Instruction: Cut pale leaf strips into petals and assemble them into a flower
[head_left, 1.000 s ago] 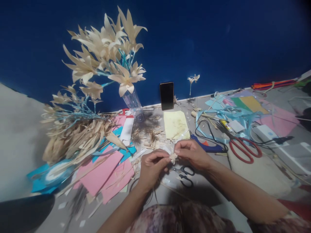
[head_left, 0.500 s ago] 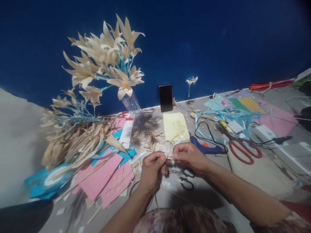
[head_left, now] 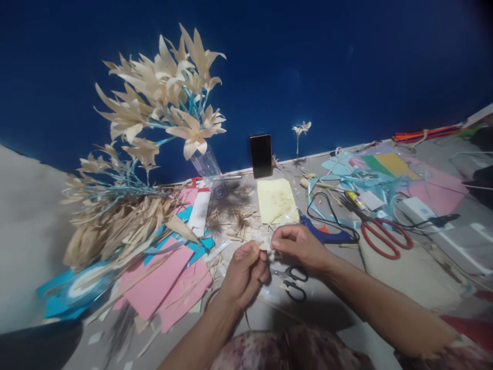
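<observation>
Near the middle of the work surface, my left hand (head_left: pixel 246 268) is closed, thumb and forefinger pinching a small pale piece (head_left: pixel 264 246). My right hand (head_left: pixel 296 245) is also closed in a pinch just to its right, at the other side of that pale piece; its fingertips partly hide what they hold. Beneath and between the hands lie black-handled scissors (head_left: pixel 296 292), their blades toward my left hand. A yellow paper sheet (head_left: pixel 276 201) lies beyond the hands, and a blue glue gun (head_left: pixel 327 235) rests beside my right hand.
At the left stand cream husk flowers (head_left: pixel 192 134) in a clear vase (head_left: pixel 208 167), above dry husks (head_left: pixel 115 231) and pink sheets (head_left: pixel 156 280). A phone (head_left: pixel 261 155) leans on the blue wall. Red-handled scissors (head_left: pixel 385 239), cords, ribbon and a power strip (head_left: pixel 442 234) lie at the right.
My left hand has turned slightly and its lower fingers have shifted. The two hands' fingertips are a little farther apart, showing more of the pale piece. The view has shifted slightly.
</observation>
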Demonstrator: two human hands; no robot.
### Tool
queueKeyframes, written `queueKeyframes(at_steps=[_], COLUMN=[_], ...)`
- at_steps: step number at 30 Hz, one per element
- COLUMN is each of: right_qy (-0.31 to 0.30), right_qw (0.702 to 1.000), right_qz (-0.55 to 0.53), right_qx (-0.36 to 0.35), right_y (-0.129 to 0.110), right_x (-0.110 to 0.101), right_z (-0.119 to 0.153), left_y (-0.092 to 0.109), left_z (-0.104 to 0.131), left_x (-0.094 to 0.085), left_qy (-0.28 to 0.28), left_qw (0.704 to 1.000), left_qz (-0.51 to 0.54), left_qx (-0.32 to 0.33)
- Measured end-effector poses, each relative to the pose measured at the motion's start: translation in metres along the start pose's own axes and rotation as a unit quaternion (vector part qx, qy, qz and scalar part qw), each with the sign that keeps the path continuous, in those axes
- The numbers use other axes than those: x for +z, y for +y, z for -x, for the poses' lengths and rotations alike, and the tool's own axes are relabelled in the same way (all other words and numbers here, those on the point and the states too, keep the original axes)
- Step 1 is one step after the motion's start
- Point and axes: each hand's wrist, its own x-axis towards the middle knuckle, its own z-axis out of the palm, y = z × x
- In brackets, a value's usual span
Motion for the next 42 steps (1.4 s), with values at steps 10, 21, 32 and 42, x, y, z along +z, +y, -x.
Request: queueKeyframes(at_steps=[10,21,32,42], right_qy=[0.033,0.063,-0.131,0.159], right_qw=[0.998,0.99,0.962,0.921], right_qz=[0.057,0.123,0.238,0.337], right_qx=[-0.01,-0.029,-0.039,-0.116], right_y=[-0.005,0.006,-0.015,-0.08], right_x=[-0.002,-0.012,0.036,-0.036], right_z=[-0.004,-0.015,0.019,-0.016], left_y=[-0.001,0.01,0.031,0.079], left_z=[0.001,0.003,0.033,0.08], left_x=[-0.004,-0.002,0.013,-0.03], left_qy=[-0.017,-0.032,-0.114,0.274], left_qw=[0.998,0.998,0.993,0.919], left_qz=[0.045,0.045,-0.02,-0.174], left_qx=[-0.051,0.021,0.009,0.224])
